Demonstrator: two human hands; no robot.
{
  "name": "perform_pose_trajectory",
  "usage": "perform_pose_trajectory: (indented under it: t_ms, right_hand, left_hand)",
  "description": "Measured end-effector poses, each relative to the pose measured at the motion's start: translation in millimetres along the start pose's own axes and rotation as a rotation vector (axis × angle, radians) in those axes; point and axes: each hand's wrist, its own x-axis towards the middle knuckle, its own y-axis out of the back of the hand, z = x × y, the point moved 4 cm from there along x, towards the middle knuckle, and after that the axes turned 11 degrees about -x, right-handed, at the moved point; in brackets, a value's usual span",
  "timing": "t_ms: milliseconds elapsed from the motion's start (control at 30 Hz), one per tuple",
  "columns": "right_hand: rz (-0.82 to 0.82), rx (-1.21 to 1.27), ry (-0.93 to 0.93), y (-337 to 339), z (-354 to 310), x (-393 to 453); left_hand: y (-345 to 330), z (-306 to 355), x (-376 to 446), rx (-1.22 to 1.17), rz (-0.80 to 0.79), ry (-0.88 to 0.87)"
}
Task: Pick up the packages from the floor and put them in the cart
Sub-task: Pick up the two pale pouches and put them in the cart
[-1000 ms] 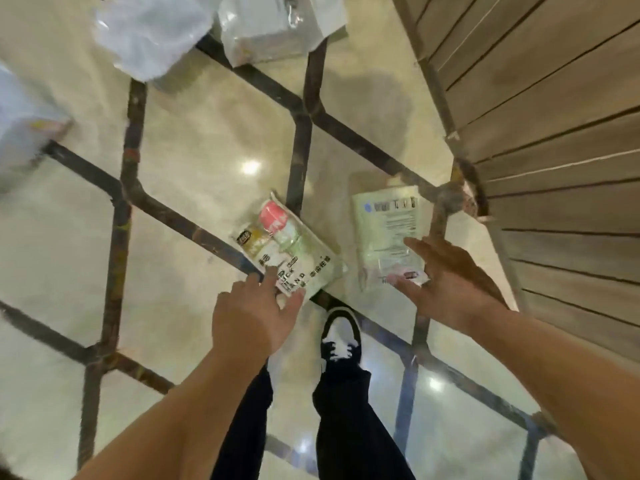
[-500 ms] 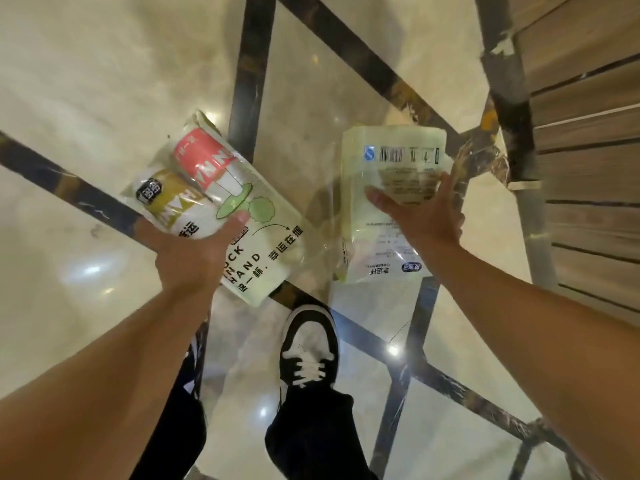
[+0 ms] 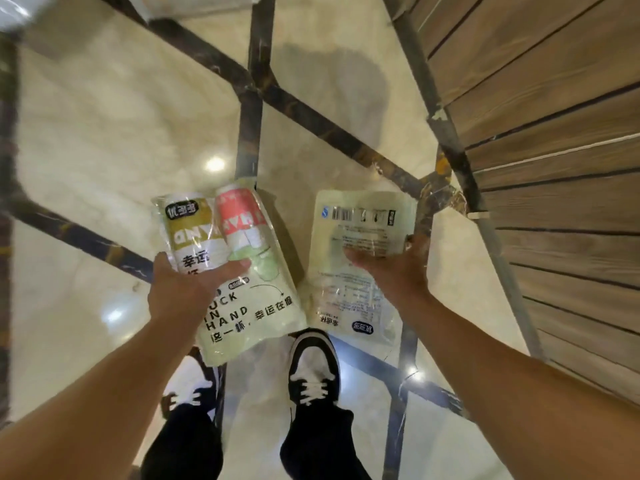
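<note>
My left hand (image 3: 180, 292) clamps the printed cup pouch (image 3: 228, 271), my right hand (image 3: 391, 268) the barcoded pouch (image 3: 356, 237), both lengthwise away from me; no cart in view.

top packages (image 3: 194, 5) (blurred) cropped by edge

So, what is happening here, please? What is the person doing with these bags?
A person stands on a marble floor, seen from above, and holds one package in each hand. The left hand has its grip on the printed package with the gold and pink cups on it. The right hand holds the pale package, barcode side up. Both look lifted off the floor. No cart is in view; another package lies at the top edge.
</note>
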Motion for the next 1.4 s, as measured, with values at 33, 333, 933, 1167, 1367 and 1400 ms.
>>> perform_pose_trajectory:
  t_ms: [33,333,933,1167,1367,1400]
  right_hand:
    - [0.017,0.023,0.023,8.8,-12.3,-10.7]
    - [0.146,0.235,0.183,173.1,-162.6,-137.1]
    - [0.976,0.322,0.326,589.0,-219.2,-715.0]
    - [1.378,0.381,0.215,640.8,-116.5,-975.3]
    - [1.699,0.474,-0.094,616.5,24.4,-1151.4]
    - [1.738,0.493,-0.131,606.2,50.5,-1178.5]
  left_hand:
    - [3.5,13.4,-10.1,-0.026,-0.020,-0.019]
    - [36.6,224.3,-161.7,-0.138,-0.214,-0.304]
    - [136.9,513.7,-779.4,0.157,-0.982,-1.295]
    - [152.3,440.3,-1020.9,0.190,-1.374,-1.469]
    - [186.9,286.7,-1190.6,0.295,-1.725,-1.516]
    - [194.8,253.5,-1213.4,0.317,-1.775,-1.523]
